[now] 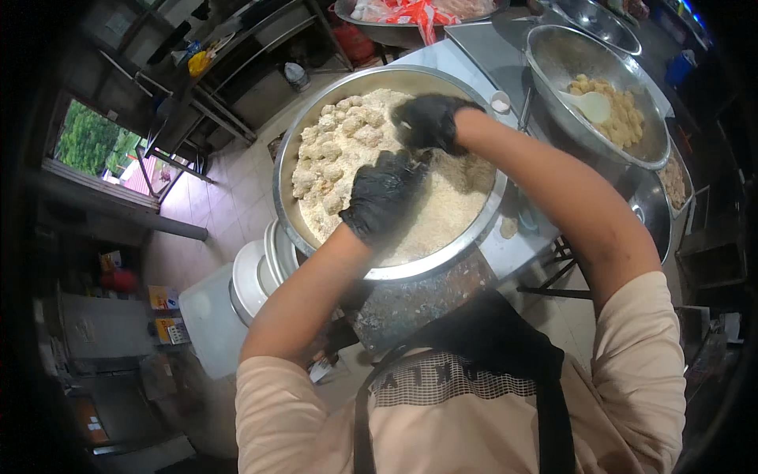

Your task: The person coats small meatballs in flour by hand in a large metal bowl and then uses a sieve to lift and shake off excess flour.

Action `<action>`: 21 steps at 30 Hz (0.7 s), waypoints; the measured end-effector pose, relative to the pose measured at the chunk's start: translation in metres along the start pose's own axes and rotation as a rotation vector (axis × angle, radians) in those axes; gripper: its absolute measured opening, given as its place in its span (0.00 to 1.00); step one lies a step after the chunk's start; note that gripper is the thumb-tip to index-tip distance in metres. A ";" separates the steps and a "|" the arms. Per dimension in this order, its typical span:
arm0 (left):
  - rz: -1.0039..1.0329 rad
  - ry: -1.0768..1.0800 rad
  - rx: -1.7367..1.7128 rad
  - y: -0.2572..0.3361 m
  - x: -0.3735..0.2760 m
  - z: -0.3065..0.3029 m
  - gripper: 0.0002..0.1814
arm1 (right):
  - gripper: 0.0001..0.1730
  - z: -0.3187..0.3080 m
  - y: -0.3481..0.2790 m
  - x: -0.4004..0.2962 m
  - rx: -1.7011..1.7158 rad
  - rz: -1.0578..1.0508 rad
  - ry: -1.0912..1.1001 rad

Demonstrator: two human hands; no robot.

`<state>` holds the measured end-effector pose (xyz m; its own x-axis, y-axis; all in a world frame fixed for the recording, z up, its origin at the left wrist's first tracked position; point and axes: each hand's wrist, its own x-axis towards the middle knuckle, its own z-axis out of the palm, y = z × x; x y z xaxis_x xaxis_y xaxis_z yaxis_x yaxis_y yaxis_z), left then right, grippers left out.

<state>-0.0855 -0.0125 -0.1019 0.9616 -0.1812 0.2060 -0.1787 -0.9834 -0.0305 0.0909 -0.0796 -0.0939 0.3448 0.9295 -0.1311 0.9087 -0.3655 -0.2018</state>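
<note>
A wide metal bowl [408, 274] stands before me, holding pale breadcrumbs [453, 204]. Several crumb-coated balls of food [325, 148] are gathered along its left side. My left hand [385, 195], in a black glove, is low in the middle of the bowl beside the coated balls, its fingers bent toward the crumbs. Farther back, my right hand [431, 123], also black-gloved and blurred, is at the far right part of the bowl. A small pale bit shows at its fingers. The backs of both hands hide whether anything is in them.
To the right, a metal bowl [548, 83] holds pale food pieces [625, 121] and a white ladle [592, 106]. A small white container [500, 102] sits near my right wrist. White round lids [249, 275] adjoin the bowl's left. Behind stands a basin [385, 23] with red plastic bags [417, 15].
</note>
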 end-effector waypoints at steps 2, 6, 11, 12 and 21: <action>-0.079 0.011 -0.078 -0.006 -0.008 -0.004 0.25 | 0.18 0.009 -0.006 -0.029 0.059 0.020 0.023; 0.053 0.213 -0.137 -0.026 -0.024 0.017 0.25 | 0.19 0.038 0.002 -0.042 0.264 -0.016 0.321; -0.201 0.143 -0.735 -0.031 -0.016 -0.003 0.20 | 0.13 0.008 -0.006 -0.031 0.770 0.200 0.270; -0.205 0.001 -0.519 -0.032 -0.011 -0.012 0.19 | 0.13 0.004 -0.003 -0.029 1.014 0.249 0.185; -0.113 0.023 -0.441 -0.011 -0.012 -0.013 0.13 | 0.18 0.023 -0.014 -0.021 1.906 0.233 0.328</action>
<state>-0.0983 0.0009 -0.0910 0.9761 -0.0682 0.2061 -0.1497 -0.8990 0.4115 0.0659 -0.0953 -0.1111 0.6295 0.7522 -0.1948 -0.4806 0.1799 -0.8583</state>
